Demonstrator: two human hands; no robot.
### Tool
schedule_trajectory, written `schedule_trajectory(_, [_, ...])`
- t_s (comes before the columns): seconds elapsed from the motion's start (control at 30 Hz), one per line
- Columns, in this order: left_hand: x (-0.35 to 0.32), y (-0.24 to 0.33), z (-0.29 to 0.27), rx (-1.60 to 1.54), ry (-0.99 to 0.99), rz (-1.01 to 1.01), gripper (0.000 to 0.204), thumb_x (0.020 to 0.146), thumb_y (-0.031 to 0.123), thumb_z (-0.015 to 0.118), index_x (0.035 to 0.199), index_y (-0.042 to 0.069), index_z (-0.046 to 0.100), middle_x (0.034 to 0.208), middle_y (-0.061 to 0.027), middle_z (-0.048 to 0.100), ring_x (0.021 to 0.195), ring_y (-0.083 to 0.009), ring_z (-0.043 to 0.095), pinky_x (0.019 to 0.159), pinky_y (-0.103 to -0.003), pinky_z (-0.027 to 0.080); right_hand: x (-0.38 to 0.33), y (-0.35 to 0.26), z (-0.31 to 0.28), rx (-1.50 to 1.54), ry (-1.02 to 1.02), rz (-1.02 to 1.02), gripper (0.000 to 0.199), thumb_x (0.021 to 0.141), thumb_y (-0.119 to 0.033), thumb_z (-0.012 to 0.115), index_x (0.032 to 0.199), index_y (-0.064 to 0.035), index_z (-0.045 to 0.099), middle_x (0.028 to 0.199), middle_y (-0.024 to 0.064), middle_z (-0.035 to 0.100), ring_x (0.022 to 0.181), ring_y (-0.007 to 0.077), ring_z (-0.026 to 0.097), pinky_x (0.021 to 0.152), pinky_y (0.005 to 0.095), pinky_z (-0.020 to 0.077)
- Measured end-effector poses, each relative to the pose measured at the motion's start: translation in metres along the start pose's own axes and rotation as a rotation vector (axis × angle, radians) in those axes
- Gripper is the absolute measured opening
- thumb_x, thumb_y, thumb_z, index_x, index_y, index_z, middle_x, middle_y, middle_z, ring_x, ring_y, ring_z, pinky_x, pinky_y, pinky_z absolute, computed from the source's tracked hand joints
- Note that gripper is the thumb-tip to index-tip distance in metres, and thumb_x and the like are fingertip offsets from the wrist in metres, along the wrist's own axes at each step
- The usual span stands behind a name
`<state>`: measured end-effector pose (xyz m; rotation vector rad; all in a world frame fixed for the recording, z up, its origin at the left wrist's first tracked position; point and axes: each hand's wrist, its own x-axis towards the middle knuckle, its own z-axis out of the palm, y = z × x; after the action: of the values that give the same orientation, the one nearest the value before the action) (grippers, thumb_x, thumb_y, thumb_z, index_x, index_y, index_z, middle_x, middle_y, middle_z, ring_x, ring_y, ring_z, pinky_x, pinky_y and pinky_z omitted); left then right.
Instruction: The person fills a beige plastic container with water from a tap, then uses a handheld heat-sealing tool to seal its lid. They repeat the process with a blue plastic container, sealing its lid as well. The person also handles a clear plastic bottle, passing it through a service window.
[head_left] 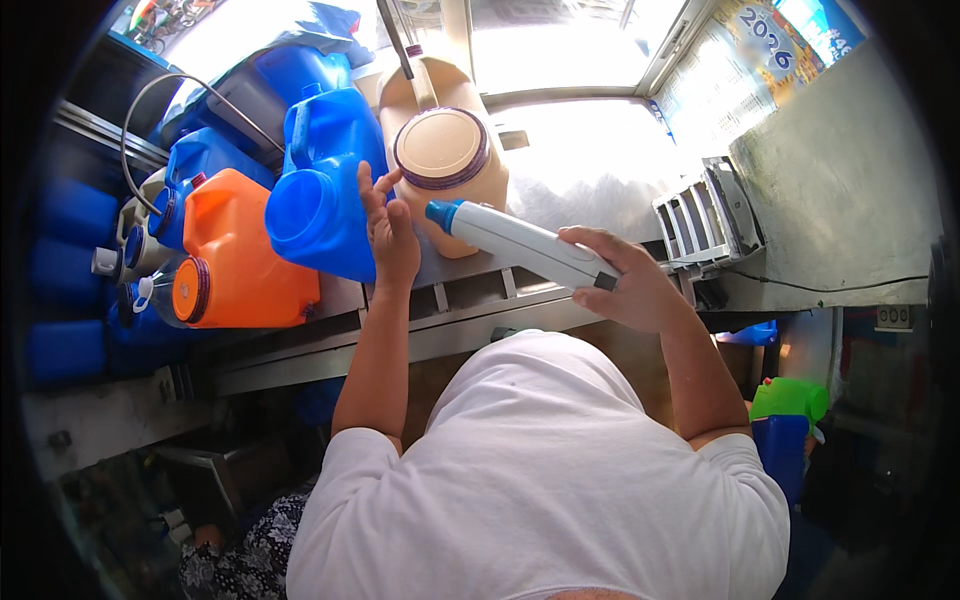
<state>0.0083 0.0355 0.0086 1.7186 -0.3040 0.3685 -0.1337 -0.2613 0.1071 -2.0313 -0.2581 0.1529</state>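
Head view: right hand [630, 285] wrapped around a white handheld device [525, 250] with a blue tip, tip aimed left at the beige jug [450, 165]. Left hand [390, 235] open, fingers spread, touching the jug's left side. Jug lies on its side on the metal worktop [470, 300], capped. Left of it: blue jug [325, 190], then orange jug [245, 255], both capped; contents not visible.
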Motion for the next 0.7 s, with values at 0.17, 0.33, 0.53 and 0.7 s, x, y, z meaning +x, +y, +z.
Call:
schedule_trajectory(0.17, [-0.029,0.017,0.018,0.11,0.02,0.065,0.101,0.093,0.077,0.042,0.16,0.008,0.015,0.136,-0.0188,0.055,0.135,-0.0295,0.044,0.117,-0.046,0.026,0.008,0.026,-0.038,0.011,0.002,0.077,0.066,0.078,-0.014,0.074,0.141,-0.0129,0.055,0.105,0.0127,0.07,0.088,0.0193,0.066,0.084,0.0333,0.0527])
schedule_trajectory(0.33, [-0.013,0.021,0.037,0.231,0.047,0.015,0.121,0.08,0.073,0.068,0.161,0.007,0.006,0.15,-0.0206,0.043,0.14,-0.033,0.041,0.119,-0.048,0.026,0.025,0.052,-0.073,0.109,0.003,0.149,0.063,0.081,-0.012,0.071,0.141,-0.0117,0.055,0.117,0.0081,0.066,0.091,0.0132,0.063,0.083,0.0296,0.052])
schedule_trajectory(0.53, [0.023,-0.001,0.029,0.175,-0.03,-0.055,0.119,0.076,0.038,0.089,0.161,0.007,0.011,0.151,-0.0229,0.043,0.141,-0.0317,0.042,0.116,-0.042,0.037,0.056,0.076,-0.098,0.151,-0.074,0.082,0.064,0.08,-0.013,0.073,0.141,-0.0103,0.054,0.116,0.0076,0.066,0.097,0.0133,0.061,0.088,0.0294,0.0503])
schedule_trajectory(0.7, [0.02,-0.017,0.005,-0.221,0.059,-0.292,0.107,0.081,0.027,0.087,0.159,0.006,0.018,0.15,-0.0193,0.044,0.135,-0.0269,0.048,0.116,-0.042,0.037,0.081,0.083,-0.122,0.144,-0.118,0.032,0.064,0.08,-0.013,0.073,0.141,-0.0096,0.054,0.117,0.0082,0.066,0.098,0.0136,0.062,0.089,0.0296,0.0498])
